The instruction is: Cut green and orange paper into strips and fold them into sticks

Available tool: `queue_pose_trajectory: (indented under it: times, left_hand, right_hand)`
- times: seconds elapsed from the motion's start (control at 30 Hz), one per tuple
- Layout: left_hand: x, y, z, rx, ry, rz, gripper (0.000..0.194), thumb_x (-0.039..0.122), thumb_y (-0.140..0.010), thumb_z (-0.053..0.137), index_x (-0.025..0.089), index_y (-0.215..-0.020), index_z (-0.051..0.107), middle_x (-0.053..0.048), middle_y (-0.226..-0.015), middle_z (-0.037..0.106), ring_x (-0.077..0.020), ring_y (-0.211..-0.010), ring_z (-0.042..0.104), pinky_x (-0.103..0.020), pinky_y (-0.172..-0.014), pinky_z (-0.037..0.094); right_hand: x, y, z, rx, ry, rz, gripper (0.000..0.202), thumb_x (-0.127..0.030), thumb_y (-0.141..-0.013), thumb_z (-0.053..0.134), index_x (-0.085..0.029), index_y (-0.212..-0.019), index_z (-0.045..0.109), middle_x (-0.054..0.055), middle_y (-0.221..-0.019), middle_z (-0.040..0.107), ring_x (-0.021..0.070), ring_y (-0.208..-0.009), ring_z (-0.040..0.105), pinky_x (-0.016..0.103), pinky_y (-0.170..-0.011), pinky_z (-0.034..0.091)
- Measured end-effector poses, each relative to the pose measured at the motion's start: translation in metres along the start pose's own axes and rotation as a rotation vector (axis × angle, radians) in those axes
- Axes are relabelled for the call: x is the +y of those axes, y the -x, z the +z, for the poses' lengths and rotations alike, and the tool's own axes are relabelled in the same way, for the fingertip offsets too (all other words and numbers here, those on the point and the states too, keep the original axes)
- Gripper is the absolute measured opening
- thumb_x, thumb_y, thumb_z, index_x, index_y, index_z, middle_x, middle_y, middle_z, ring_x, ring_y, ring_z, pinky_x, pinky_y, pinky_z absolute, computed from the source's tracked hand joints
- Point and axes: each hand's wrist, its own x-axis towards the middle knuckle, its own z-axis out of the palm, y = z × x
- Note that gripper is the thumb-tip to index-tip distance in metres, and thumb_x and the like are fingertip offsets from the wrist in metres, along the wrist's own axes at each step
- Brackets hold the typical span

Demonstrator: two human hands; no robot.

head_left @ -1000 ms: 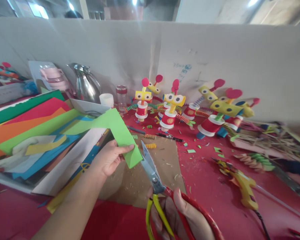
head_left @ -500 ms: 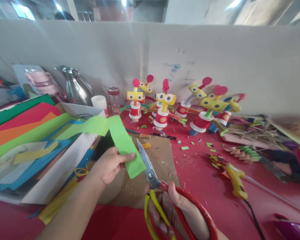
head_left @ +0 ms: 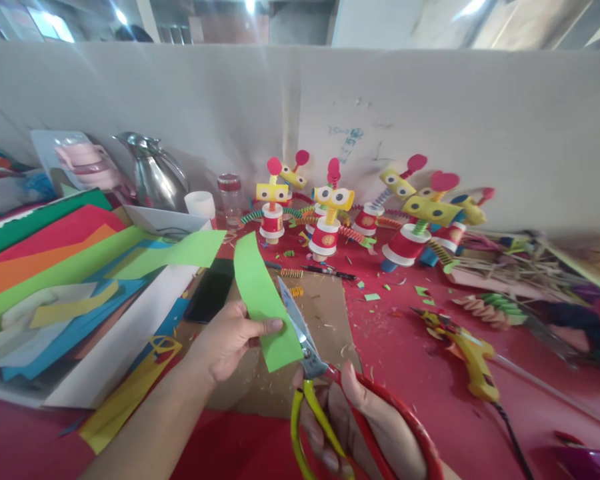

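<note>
A light green paper strip (head_left: 260, 287) is pinched between the thumb and fingers of my left hand (head_left: 235, 337), its upper end curling away from me. My right hand (head_left: 370, 420) grips a pair of scissors (head_left: 307, 353) with one red and one yellow handle loop. The blades point up and away, close along the strip's right edge. Whether they touch the paper I cannot tell. Under both hands lies a brown cardboard sheet (head_left: 325, 320) with small scraps. Another green paper strip (head_left: 195, 257) rests over the box edge to the left.
A white box (head_left: 125, 333) of coloured paper stands left, near a dark phone (head_left: 211, 291), steel jug (head_left: 153, 173) and white cup (head_left: 200, 208). Several paper-cup robot figures (head_left: 325, 233) line the back. A yellow glue gun (head_left: 465, 360) lies right, its cord trailing forward.
My left hand and its green strip have shifted slightly right and down, towards the scissors. The strip now shows apart from the other green strip, and the phone behind is more visible.
</note>
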Motion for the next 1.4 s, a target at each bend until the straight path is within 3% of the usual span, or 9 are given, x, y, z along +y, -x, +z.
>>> queue_pose_trajectory:
  times: [0.2, 0.4, 0.5, 0.83, 1.03, 1.27, 1.4]
  left_hand:
    - [0.001, 0.004, 0.009, 0.023, 0.139, 0.059, 0.043, 0.012, -0.056, 0.088, 0.016, -0.095, 0.07, -0.007, -0.09, 0.076, -0.0182, -0.075, 0.07, -0.028, -0.07, 0.055]
    - [0.006, -0.001, 0.004, 0.121, 0.335, 0.099, 0.019, 0.021, -0.075, 0.077, 0.014, -0.092, 0.069, -0.006, -0.086, 0.076, -0.0182, -0.075, 0.072, -0.027, -0.068, 0.057]
    - [0.005, -0.003, 0.004, 0.135, 0.305, 0.125, 0.013, 0.014, -0.075, 0.075, 0.012, -0.087, 0.069, -0.007, -0.083, 0.076, -0.0182, -0.075, 0.072, -0.028, -0.073, 0.058]
    - [0.006, -0.001, 0.003, 0.149, 0.303, 0.136, 0.013, 0.011, -0.072, 0.077, 0.011, -0.084, 0.072, -0.007, -0.077, 0.076, -0.0162, -0.065, 0.071, -0.025, -0.065, 0.058]
    - [0.008, -0.001, -0.005, 0.113, 0.264, 0.141, 0.019, 0.016, -0.068, 0.081, 0.011, -0.085, 0.073, -0.009, -0.08, 0.076, -0.0187, -0.069, 0.071, -0.026, -0.066, 0.057]
    - [0.002, 0.001, 0.005, 0.082, 0.191, 0.067, 0.034, 0.024, -0.059, 0.088, 0.01, -0.087, 0.073, -0.009, -0.08, 0.076, -0.0183, -0.068, 0.07, -0.026, -0.063, 0.056]
    - [0.003, 0.001, 0.003, 0.1, 0.219, 0.07, 0.029, 0.019, -0.061, 0.086, 0.01, -0.086, 0.073, -0.009, -0.079, 0.076, -0.0178, -0.067, 0.07, -0.026, -0.064, 0.056]
  right_hand:
    - [0.003, -0.001, -0.008, 0.008, 0.015, 0.011, 0.076, -0.082, -0.08, 0.035, -0.016, -0.111, 0.055, 0.003, -0.072, 0.055, 0.0085, -0.044, 0.043, 0.019, -0.037, 0.03]
    - [0.004, -0.001, -0.003, 0.023, 0.035, -0.003, 0.079, -0.084, -0.077, 0.036, -0.016, -0.113, 0.057, 0.003, -0.073, 0.056, 0.0089, -0.047, 0.044, 0.019, -0.039, 0.03]
    - [0.006, -0.001, -0.003, 0.019, 0.037, -0.006, 0.082, -0.085, -0.076, 0.036, -0.016, -0.114, 0.057, 0.004, -0.073, 0.057, 0.0094, -0.047, 0.045, 0.02, -0.039, 0.031]
    - [0.0, -0.001, 0.006, -0.016, 0.052, -0.055, 0.069, -0.077, -0.085, 0.036, -0.018, -0.116, 0.051, -0.001, -0.065, 0.049, 0.0083, -0.046, 0.041, 0.017, -0.039, 0.029]
    - [-0.001, -0.001, 0.007, 0.022, 0.084, -0.054, 0.076, -0.082, -0.079, 0.04, -0.017, -0.115, 0.054, -0.001, -0.063, 0.052, 0.0084, -0.043, 0.04, 0.019, -0.039, 0.03]
    - [-0.003, -0.003, 0.006, 0.021, 0.132, -0.039, 0.081, -0.084, -0.079, 0.036, -0.015, -0.118, 0.052, -0.001, -0.061, 0.055, 0.0094, -0.042, 0.041, 0.02, -0.039, 0.029]
    - [-0.007, -0.001, 0.005, 0.037, 0.195, -0.056, 0.079, -0.085, -0.077, 0.036, -0.015, -0.108, 0.058, -0.001, -0.06, 0.053, 0.0094, -0.042, 0.041, 0.022, -0.043, 0.033]
